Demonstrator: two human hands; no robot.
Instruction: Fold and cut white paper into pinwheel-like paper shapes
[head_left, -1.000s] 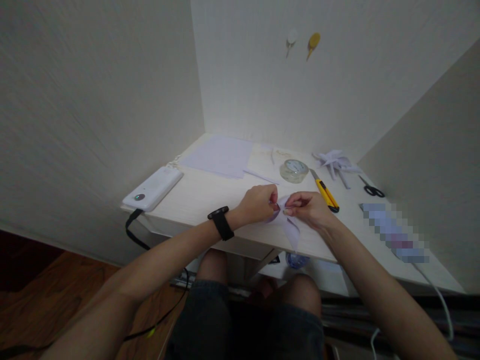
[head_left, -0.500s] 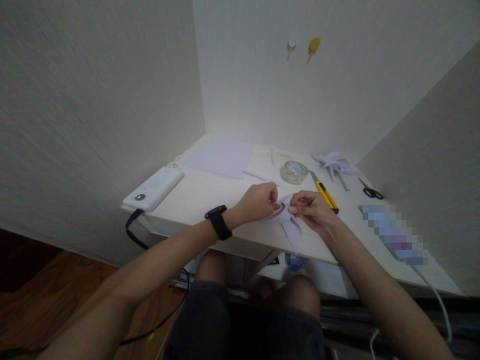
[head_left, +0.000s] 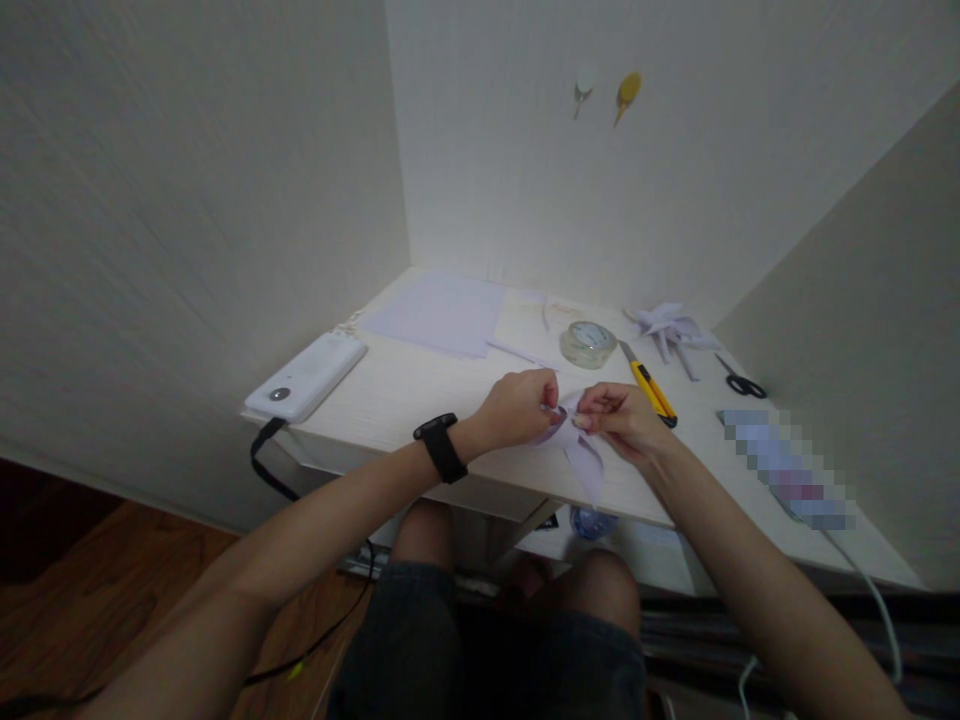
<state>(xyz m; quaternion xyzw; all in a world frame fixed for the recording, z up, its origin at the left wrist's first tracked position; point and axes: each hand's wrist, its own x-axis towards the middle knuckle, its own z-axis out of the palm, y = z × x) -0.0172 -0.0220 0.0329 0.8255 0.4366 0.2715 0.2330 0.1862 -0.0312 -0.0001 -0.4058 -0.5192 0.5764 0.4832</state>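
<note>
Pale walls meet in a corner behind a white tabletop (head_left: 397,400), and two hooks hang on the far wall: one white (head_left: 585,82), one yellow (head_left: 629,88). One piece of white paper (head_left: 585,468) is at the near edge of the tabletop, right of the middle, between two hands. The left hand (head_left: 517,408) is curled nearly closed, thumb and fingertips pinching the paper's left part, which bends into a curve. The right hand (head_left: 619,415) pinches its upper right part between thumb and fingers; one pointed flap hangs toward the near edge. One black watch (head_left: 442,447) circles the left wrist.

At the far left lies flat paper (head_left: 439,312), its sheets too merged to count, with one thin white stick (head_left: 521,354) just to its right. Farther right come tape (head_left: 588,346), one roll or two stacked, I cannot tell; one yellow cutter (head_left: 651,388); one folded paper shape (head_left: 666,322); one pair of scissors (head_left: 745,385); and, nearer, one pixelated object (head_left: 787,470). One white device (head_left: 311,375) sits at the left edge.
</note>
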